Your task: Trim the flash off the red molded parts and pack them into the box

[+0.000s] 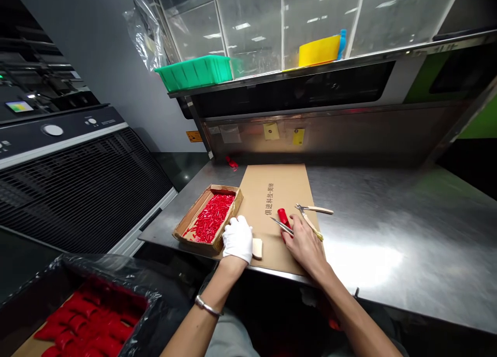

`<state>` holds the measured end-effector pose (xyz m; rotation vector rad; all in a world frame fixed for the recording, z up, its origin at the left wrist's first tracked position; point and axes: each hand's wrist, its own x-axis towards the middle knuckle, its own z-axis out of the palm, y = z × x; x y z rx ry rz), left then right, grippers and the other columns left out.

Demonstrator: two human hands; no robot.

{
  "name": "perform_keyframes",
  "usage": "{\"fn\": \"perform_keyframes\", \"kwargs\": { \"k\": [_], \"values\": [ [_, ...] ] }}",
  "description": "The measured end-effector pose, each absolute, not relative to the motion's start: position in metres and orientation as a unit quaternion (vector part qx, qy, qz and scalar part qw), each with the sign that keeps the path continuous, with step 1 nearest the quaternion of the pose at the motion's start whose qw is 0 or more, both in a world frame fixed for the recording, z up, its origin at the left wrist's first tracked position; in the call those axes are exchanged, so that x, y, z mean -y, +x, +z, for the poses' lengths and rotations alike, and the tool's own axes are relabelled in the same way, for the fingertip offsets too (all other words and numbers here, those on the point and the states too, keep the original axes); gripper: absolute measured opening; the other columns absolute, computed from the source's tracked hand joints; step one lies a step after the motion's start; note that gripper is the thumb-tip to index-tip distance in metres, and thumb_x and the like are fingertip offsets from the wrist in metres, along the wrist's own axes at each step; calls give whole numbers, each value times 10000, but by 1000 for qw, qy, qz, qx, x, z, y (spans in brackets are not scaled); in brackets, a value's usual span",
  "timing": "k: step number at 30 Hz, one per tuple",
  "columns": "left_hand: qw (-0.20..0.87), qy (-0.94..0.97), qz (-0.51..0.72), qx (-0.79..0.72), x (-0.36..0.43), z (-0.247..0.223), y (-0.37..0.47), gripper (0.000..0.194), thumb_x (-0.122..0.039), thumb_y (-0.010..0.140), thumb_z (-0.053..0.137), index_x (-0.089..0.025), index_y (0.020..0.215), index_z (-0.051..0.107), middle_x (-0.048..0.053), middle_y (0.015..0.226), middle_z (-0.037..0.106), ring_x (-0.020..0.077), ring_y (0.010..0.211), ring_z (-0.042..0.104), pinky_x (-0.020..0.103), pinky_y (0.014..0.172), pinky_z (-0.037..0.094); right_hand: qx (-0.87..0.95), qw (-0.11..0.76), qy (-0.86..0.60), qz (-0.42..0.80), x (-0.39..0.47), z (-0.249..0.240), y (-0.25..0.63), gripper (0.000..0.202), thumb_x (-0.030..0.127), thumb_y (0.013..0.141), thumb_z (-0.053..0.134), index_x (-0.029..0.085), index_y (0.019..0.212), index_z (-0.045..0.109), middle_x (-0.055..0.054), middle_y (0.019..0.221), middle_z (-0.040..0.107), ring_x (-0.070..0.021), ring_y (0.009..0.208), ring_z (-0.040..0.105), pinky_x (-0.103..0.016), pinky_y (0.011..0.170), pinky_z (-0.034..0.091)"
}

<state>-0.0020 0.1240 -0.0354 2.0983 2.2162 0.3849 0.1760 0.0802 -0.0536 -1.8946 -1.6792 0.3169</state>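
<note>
My right hand (305, 243) is bare and closed around a slim craft knife (280, 225), its pointed blade aimed left. Under the blade and fingers lies a red moulded part (283, 215), partly hidden; whether the fingers also grip it, I cannot tell. Just beyond that hand, nippers (310, 214) with pale handles rest with their jaws apart, partly over the cardboard sheet (256, 191). My left hand (237, 239), in a white glove, rests against the right side of a shallow cardboard box (182, 227) of small red slivers (213, 217). A small cream block (257, 248) sits beside the glove.
Below left stands a black-lined bin (143, 326) of red moulded parts (93, 320). A red scrap (232, 163) lies at the back of the metal bench (388, 232). Above, a shelf carries a green tray (198, 72) and a yellow container (318, 51).
</note>
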Motion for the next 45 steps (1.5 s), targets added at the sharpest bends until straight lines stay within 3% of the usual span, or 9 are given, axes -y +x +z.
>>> {"fn": "perform_keyframes", "kwargs": {
  "k": [4, 9, 13, 16, 19, 32, 45],
  "values": [
    [30, 684, 120, -719, -127, -35, -5, 217, -167, 898, 499, -24, 1020, 608, 248, 977, 631, 386, 932, 656, 482, 777, 518, 619, 314, -710, 121, -64, -44, 188, 353, 358, 924, 564, 176, 1224, 535, -118, 1104, 628, -276, 942, 626, -346, 696, 475],
    [37, 719, 201, -664, -95, -21, -20, 326, -315, 951, 490, -116, 1206, 530, 175, 1156, 613, 265, 1087, 621, 368, 928, 492, 633, 362, -665, 161, -23, -27, 200, 311, 482, 1009, 427, 255, 1096, 621, -34, 978, 691, -220, 813, 665, -314, 653, 478],
    [150, 742, 356, -548, -43, -10, -33, 230, -365, 923, 564, -196, 1078, 565, 68, 1030, 632, 199, 954, 638, 320, 870, 504, 675, 395, -598, 173, 13, -15, 194, 255, 424, 1025, 450, 292, 1111, 651, -8, 1042, 679, -178, 908, 647, -277, 768, 478],
    [239, 728, 396, -505, -15, -11, -39, 192, -352, 880, 640, -213, 995, 572, 18, 926, 618, 168, 839, 628, 301, 797, 512, 726, 406, -535, 146, 29, -7, 185, 207, 319, 1022, 491, 286, 1174, 628, -1, 847, 621, -134, 662, 578, -250, 598, 424],
    [274, 718, 420, -483, -2, -17, -43, 219, -331, 843, 695, -222, 992, 577, 0, 924, 610, 148, 822, 620, 279, 784, 510, 770, 396, -486, 112, 33, -3, 178, 221, 240, 1021, 493, 245, 1212, 605, 11, 743, 515, -112, 560, 478, -247, 519, 350],
    [249, 725, 463, -444, 6, -29, -55, 290, -269, 810, 739, -266, 1054, 583, -30, 975, 681, 127, 881, 660, 223, 819, 510, 819, 321, -475, -39, 32, -3, 162, 259, 270, 1023, 508, 191, 1251, 605, -1, 770, 555, -110, 557, 491, -281, 508, 290],
    [208, 716, 473, -470, 4, -40, -56, 287, -272, 798, 752, -258, 1030, 583, -31, 944, 678, 125, 839, 661, 235, 793, 521, 808, 301, -506, 10, 31, -10, 156, 254, 316, 1040, 459, 232, 1214, 624, 15, 767, 571, -111, 543, 526, -285, 488, 288]
  ]
}}
